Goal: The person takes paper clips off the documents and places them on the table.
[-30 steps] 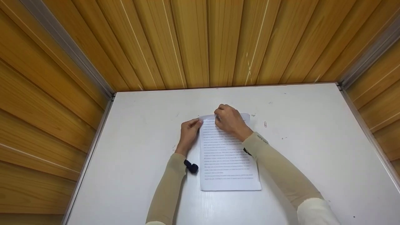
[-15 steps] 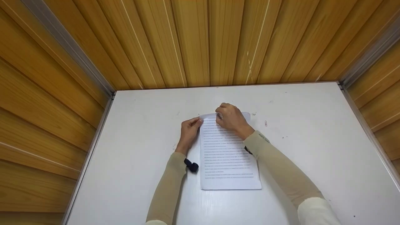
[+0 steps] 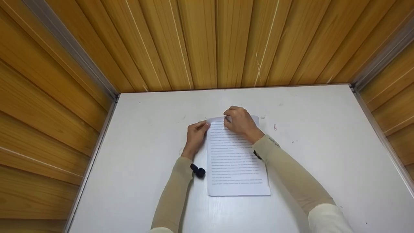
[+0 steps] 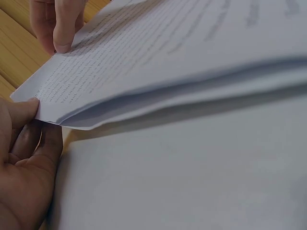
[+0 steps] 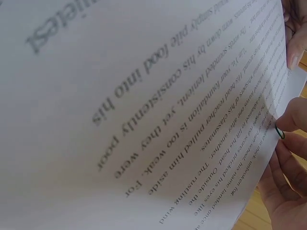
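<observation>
Several printed sheets of paper (image 3: 237, 168) lie stacked on the white table, and their layers part along the left edge in the left wrist view. At the top left corner my left hand (image 3: 195, 136) pinches the sheets, its thumb on the printed face and its fingers beneath. My right hand (image 3: 241, 121) is at the middle of the top edge. Between its thumb and fingers it pinches a small green paper clip (image 5: 280, 132), seen in the right wrist view at the paper's edge. Most of this clip is hidden by the fingers.
A reddish paper clip (image 3: 275, 127) lies on the white table (image 3: 323, 161) to the right of the sheets. Wood-patterned panels (image 3: 207, 45) close off the back and both sides. A black device (image 3: 199, 172) is strapped to the left wrist.
Both hands keep nearly the same places on the paper. Only a slight shift of the right hand's fingers at the top edge shows, and the head view has tilted a little.
</observation>
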The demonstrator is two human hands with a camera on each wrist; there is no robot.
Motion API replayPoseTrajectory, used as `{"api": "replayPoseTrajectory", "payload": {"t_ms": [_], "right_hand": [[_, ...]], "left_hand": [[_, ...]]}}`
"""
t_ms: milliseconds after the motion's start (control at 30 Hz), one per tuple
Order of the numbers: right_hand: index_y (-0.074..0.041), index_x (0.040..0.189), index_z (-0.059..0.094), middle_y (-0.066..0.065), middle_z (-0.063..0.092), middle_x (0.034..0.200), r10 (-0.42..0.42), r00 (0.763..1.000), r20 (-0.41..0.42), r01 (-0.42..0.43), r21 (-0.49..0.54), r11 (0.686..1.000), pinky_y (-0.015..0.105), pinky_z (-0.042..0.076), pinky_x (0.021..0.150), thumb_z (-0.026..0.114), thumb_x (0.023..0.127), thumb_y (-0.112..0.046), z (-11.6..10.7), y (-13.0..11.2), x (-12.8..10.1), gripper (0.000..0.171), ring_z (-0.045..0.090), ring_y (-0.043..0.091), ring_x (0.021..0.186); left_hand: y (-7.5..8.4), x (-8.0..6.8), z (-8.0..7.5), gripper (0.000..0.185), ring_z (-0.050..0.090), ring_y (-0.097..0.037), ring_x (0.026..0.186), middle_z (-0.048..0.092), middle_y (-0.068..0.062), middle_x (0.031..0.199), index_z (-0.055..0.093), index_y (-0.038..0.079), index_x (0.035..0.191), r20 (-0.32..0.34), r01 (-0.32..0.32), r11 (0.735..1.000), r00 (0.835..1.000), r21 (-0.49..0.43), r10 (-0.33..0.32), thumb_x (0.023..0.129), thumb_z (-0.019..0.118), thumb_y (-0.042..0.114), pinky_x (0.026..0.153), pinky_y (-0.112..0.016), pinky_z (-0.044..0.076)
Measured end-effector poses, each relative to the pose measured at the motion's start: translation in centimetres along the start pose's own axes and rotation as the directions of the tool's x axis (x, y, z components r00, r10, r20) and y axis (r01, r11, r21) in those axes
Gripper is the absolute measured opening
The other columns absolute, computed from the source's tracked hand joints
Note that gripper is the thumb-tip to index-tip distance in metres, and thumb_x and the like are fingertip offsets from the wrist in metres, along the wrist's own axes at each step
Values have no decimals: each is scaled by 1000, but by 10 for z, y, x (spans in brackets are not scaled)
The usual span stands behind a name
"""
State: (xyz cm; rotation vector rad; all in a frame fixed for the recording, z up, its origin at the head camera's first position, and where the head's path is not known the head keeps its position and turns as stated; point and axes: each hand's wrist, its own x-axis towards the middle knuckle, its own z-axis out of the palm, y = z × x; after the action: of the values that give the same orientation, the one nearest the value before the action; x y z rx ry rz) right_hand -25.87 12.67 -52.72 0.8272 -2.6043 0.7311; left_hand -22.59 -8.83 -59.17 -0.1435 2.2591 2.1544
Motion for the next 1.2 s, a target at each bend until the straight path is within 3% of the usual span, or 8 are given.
{"api": "replayPoseTrajectory", "payload": {"t_ms": [433, 767, 1200], "right_hand": [[3, 101, 83, 16, 80, 96, 85, 996, -2, -84, 91, 992, 42, 65, 79, 74, 90, 0, -2, 4, 1, 15, 77, 30, 88], [4, 103, 82, 16, 80, 98, 105, 994, 0, -104, 122, 987, 41, 65, 80, 75, 90, -2, -1, 6, -2, 16, 78, 29, 91], [4, 105, 82, 17, 80, 99, 118, 993, 10, -118, 117, 986, 40, 66, 80, 74, 91, -2, -1, 6, -1, 17, 78, 29, 90]], "left_hand": [[3, 1, 1, 33, 66, -28, 133, 73, -17, 135, 73, -2, 132, -15, 14, 1000, 1000, -7, -14, 105, 70, 17, 117, -41, 49], [1, 0, 1, 31, 73, -23, 118, 77, -17, 126, 75, -1, 130, -16, -5, 1000, 1000, -4, 4, 105, 70, 16, 106, -34, 56], [0, 1, 1, 30, 71, -22, 119, 78, -15, 126, 75, -1, 129, -12, 7, 1000, 1000, -14, -7, 105, 71, 17, 109, -37, 54]]}}
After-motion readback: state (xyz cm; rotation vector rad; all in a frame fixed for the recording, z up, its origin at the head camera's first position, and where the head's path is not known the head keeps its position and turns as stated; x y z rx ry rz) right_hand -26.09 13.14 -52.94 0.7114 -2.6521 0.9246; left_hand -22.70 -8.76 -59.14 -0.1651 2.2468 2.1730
